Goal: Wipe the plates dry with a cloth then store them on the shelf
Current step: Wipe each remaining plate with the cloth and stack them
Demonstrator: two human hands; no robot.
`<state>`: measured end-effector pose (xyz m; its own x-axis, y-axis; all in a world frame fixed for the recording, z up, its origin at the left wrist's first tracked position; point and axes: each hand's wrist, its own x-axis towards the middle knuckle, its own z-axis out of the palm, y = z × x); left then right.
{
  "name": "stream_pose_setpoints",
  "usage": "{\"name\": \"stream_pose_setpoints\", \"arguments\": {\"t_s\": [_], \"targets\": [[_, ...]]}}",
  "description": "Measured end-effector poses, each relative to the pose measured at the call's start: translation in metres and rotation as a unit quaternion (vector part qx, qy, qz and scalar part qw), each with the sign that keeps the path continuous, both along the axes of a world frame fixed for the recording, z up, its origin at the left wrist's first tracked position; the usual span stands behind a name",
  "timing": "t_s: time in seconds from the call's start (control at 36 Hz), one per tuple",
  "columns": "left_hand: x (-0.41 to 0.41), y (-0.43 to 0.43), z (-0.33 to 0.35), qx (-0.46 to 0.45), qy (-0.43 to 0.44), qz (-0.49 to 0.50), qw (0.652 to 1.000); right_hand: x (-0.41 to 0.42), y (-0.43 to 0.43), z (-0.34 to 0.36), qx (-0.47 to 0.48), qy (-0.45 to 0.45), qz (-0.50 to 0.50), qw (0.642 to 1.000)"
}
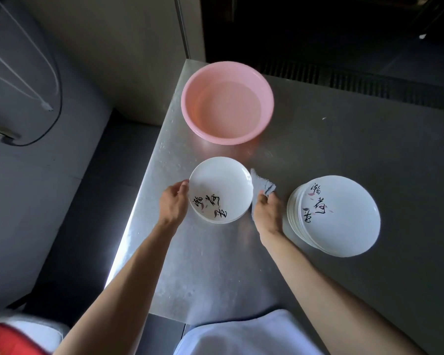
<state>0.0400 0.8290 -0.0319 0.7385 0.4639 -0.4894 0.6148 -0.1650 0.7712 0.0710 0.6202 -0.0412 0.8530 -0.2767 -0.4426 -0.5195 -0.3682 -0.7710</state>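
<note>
A small stack of white plates (221,185) with black brush writing sits near the left edge of the steel table (344,139). My left hand (173,204) rests against the stack's left rim, fingers curled on the edge. My right hand (267,212) is just right of that stack and holds a crumpled grey-white cloth (262,187), which touches the plate's right rim. A taller stack of larger white plates (341,219) with the same writing stands further right, apart from both hands.
A pink plastic basin (227,102) holding water stands at the table's far left corner. The table's left edge drops to a dark floor (87,201). A dark grille (369,80) runs behind the table. Cables (57,98) hang on the left wall.
</note>
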Motion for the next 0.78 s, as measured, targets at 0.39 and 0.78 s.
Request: {"name": "stream_pose_setpoints", "arguments": {"t_s": [0.39,0.78], "targets": [[0.000,-0.005,0.007,-0.021,-0.031,0.014,0.999,-0.004,0.001,0.011,0.030,0.019,-0.039,0.999],[-0.043,-0.033,0.028,-0.145,-0.085,0.014,0.986,-0.042,-0.017,0.038,0.044,-0.101,0.021,0.994]]}}
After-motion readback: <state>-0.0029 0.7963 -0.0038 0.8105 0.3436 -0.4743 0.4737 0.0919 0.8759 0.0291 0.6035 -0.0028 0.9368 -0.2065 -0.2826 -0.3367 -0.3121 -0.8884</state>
